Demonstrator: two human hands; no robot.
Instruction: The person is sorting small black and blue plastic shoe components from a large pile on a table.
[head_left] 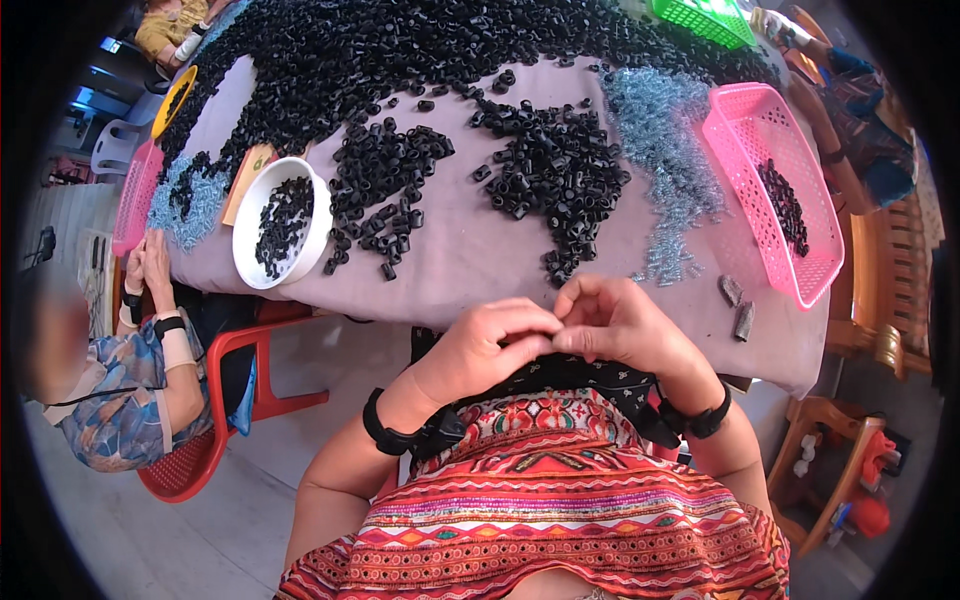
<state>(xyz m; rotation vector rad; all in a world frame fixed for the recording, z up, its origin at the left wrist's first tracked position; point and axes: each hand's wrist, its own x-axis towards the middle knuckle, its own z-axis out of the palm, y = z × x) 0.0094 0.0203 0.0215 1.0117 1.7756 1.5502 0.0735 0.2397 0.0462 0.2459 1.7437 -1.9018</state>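
Observation:
At the table's near edge, my left hand (500,340) and my right hand (618,325) meet with thumbs and fingertips pinched together. Whatever they hold is too small and too covered by the fingers to make out. Just beyond them lies a heap of small black tube-like caps (560,165), its tail reaching toward my fingers. A second cluster of black caps (385,170) is spread further left. To the right of the heap runs a strip of small, clear bluish pieces (665,150).
A white bowl (322,225) and a pink basket (822,235) hold black pieces. Two grey objects (743,322) lie near the right corner. Black caps (400,45) cover the table's far side. Another person (120,400) sits on a red chair (262,375) at left; others sit further off.

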